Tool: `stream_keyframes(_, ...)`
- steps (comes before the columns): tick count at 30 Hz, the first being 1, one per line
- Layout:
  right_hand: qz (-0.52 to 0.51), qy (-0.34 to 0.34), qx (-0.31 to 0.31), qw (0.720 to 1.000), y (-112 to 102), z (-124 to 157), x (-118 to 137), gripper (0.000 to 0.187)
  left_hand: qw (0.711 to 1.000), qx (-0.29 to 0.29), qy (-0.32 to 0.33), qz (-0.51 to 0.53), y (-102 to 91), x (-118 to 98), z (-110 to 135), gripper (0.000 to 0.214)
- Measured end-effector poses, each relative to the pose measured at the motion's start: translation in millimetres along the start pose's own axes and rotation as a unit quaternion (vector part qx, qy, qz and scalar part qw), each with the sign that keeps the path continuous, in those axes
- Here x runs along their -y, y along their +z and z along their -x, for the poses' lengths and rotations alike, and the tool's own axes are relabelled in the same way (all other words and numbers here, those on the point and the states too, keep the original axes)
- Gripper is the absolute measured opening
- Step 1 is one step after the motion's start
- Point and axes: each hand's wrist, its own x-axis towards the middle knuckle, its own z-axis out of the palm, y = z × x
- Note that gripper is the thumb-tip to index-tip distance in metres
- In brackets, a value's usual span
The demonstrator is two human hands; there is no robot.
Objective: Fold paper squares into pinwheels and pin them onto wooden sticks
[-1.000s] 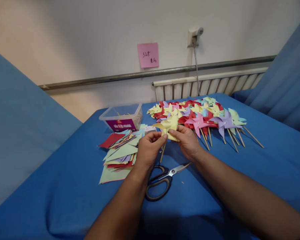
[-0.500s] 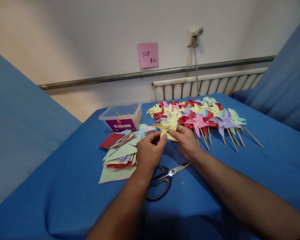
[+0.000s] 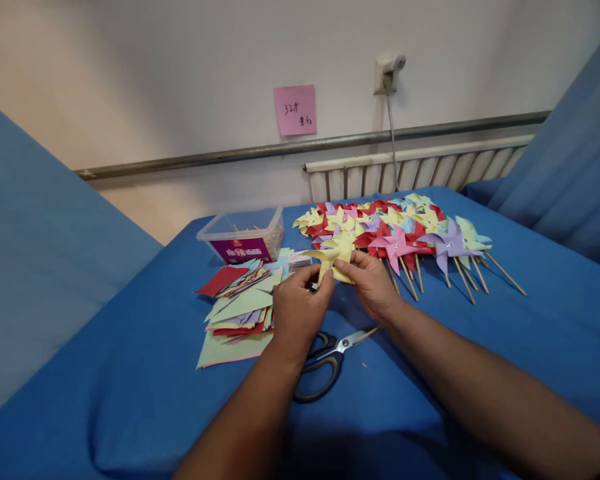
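Both my hands meet over the blue cloth at a yellow paper pinwheel [image 3: 338, 252]. My left hand [image 3: 300, 308] is closed, its thumb and fingers pinching the pinwheel's lower edge. My right hand [image 3: 373, 283] is closed too and grips the pinwheel from the right side. The stick under the pinwheel is hidden behind my left hand. Just beyond my hands lies a heap of finished pinwheels [image 3: 397, 231] in yellow, red, pink, purple and green, with their wooden sticks pointing toward me.
Black-handled scissors [image 3: 325, 363] lie just below my wrists. A stack of coloured paper sheets [image 3: 235, 307] sits to the left. A clear plastic box with sticks [image 3: 243, 237] stands behind it. A radiator [image 3: 420, 170] and a pink note [image 3: 295, 110] are on the wall.
My left hand has closed in toward the pinwheel and now covers the stick that showed below it a second ago. My right hand has barely moved.
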Motion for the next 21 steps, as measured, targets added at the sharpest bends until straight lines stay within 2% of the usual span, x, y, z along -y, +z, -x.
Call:
stream_keyframes(5, 0.000, -0.008, 0.006, 1.000, -1.3, -0.5, -2.3, 0.029, 0.997, 0.016, 0.011, -0.072, 0.2, 0.3, 0.3, 0.019)
stream_keyframes(11, -0.012, -0.004, 0.000, 1.000, 0.4, -0.6, -3.6, 0.030, 0.988, 0.022, 0.058, -0.139, -1.1, 0.4, 0.8, 0.020)
stream_keyframes(15, -0.013, -0.002, 0.003, 1.000, -0.3, -0.8, -2.1, 0.030, 0.991, 0.046, 0.063, -0.111, -2.7, -3.1, 0.6, 0.025)
stream_keyframes(18, -0.024, 0.019, 0.009, 0.999, -1.9, -1.2, 0.2, 0.030, 0.996, 0.072, 0.026, -0.056, -4.7, -4.5, -2.1, 0.037)
stream_keyframes(21, -0.033, 0.042, 0.009, 0.999, -3.1, -1.2, 2.0, 0.032, 0.997, 0.072, -0.014, -0.015, -6.6, -3.1, -6.6, 0.046)
